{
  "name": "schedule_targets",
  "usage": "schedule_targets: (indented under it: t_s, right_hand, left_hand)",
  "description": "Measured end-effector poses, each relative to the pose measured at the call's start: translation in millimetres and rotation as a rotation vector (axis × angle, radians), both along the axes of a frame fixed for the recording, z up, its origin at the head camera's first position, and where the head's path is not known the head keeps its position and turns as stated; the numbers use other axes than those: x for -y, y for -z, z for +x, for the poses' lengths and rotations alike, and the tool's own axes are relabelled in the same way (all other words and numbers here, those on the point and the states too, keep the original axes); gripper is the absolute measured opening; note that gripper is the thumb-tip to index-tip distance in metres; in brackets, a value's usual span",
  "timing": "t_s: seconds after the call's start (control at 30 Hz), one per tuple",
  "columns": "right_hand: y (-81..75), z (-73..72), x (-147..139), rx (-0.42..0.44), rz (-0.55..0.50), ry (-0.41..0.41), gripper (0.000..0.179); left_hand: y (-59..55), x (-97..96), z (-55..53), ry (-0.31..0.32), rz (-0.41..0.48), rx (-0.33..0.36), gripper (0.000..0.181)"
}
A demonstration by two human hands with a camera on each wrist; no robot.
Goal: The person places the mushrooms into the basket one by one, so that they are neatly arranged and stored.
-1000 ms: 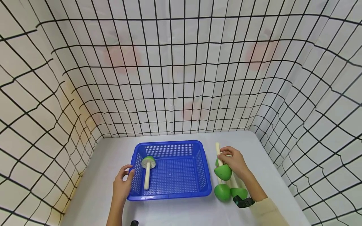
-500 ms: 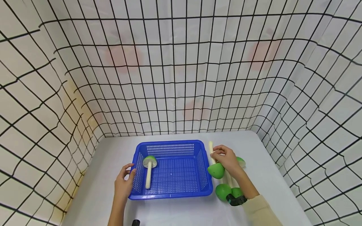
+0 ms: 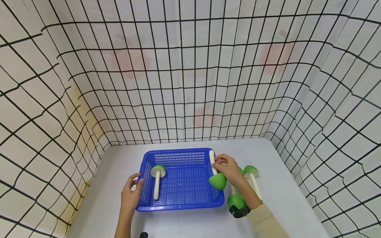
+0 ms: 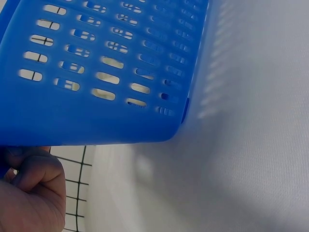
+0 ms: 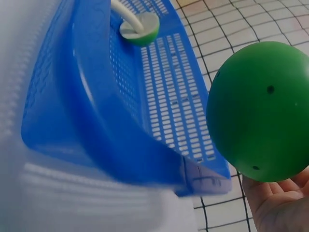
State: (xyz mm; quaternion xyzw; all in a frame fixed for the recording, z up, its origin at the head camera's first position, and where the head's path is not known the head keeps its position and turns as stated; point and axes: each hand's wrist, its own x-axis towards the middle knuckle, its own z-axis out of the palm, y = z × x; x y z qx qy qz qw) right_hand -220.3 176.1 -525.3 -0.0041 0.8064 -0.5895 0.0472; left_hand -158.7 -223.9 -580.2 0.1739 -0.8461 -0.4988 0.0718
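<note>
From my end, the right grip (image 3: 227,168) pinches the stalk of a green-capped mushroom (image 3: 217,181), cap on that grip's near side and stalk tip beyond it, at the right wall of the blue basket (image 3: 178,207); I cannot tell whether it is wholly past the rim. My left grip (image 3: 130,195) holds the basket's opposite edge, and another mushroom (image 3: 156,185) lies inside, just right of that grip. More mushrooms (image 3: 236,200) lie on the tabletop (image 3: 193,224), right of the right grip and on its near side, partly hidden. I judge the step in hand to be loading the basket; the next move seems to call for clearing the wall, lowering, then letting go
</note>
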Motion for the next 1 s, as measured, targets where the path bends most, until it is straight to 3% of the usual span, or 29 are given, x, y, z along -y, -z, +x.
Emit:
schedule_targets:
  t_s: [0.27,1.0]
  right_hand:
    - [3.7,-1.7,20.9,-0.005,-0.008,-0.021,0.029]
    - [22.7,-4.4,59.2,0.01,-0.014,-0.122,0.039]
  left_hand:
    - [1.3,0.5,-1.1,-0.006,0.013,0.013,0.04]
    - [1.4,1.1,-0.2,0.014,0.006,0.006,0.041]
